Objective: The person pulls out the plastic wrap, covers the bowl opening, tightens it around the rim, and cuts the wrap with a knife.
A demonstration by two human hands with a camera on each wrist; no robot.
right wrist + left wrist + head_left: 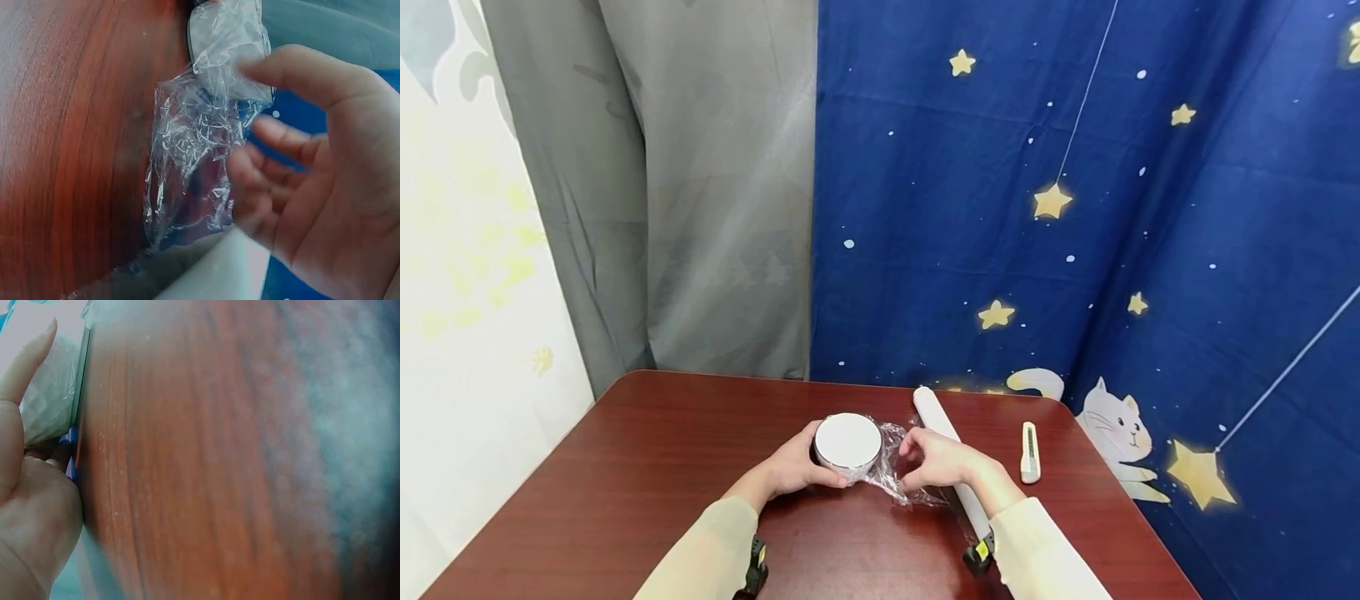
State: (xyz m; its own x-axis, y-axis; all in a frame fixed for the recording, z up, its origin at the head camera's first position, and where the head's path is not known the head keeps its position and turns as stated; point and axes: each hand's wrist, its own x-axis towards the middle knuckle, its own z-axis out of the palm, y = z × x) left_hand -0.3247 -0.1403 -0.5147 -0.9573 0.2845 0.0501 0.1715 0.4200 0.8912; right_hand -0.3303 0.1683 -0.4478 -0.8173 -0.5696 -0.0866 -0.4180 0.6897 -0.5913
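White round container (pixel 847 442) gripped by left hand (pixel 793 469), crumpled cling film (pixel 897 467) pinched by right hand (pixel 942 461), tabletop (pixel 647 467) beneath

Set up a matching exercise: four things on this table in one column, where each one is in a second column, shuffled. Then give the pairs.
Things:
1. round white container
2. crumpled plastic wrap
3. white roll
4. white utility knife

Places:
A. lying alone, right of the roll, touched by neither hand
B. held at its side by the left hand
C. between the container and the roll, at the fingers of the right hand
D. running from the table's far edge back under the right forearm

Pairs: 1-B, 2-C, 3-D, 4-A
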